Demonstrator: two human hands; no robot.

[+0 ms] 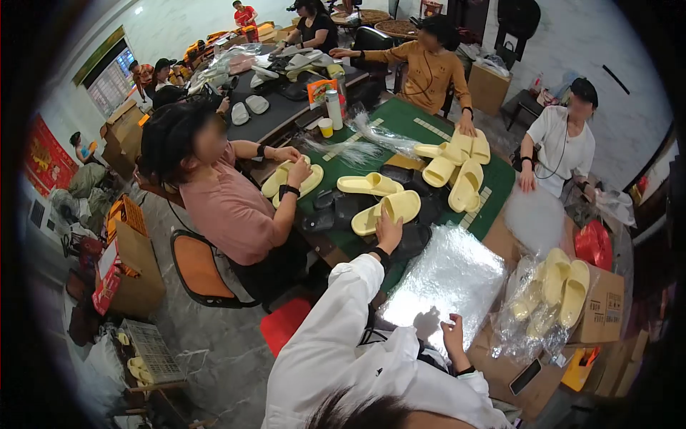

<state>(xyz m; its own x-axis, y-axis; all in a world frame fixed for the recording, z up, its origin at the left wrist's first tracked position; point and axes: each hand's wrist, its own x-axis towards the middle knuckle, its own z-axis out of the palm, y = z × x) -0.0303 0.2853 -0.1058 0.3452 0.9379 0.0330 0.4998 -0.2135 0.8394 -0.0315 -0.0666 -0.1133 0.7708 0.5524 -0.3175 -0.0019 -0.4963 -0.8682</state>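
Observation:
My left hand [388, 234] reaches across the green table and grips a pale yellow slipper [401, 206]. Just behind that slipper lies another yellow slipper [368, 184], with several black slippers [349, 209] around and under them. Over a shiny stack of clear plastic bags [450, 275] is my right hand [453, 337], its thumb and finger apart and nothing seen in it. Right of the stack, yellow slippers in clear bags [564, 286] sit by a cardboard box.
A co-worker in pink [236, 200] handles yellow slippers at left. Another in orange [429, 71] touches a slipper pile [457, 154] across the table. A third in white [564, 143] sits at right near plastic bags [534, 222]. A phone [526, 377] lies near the right edge.

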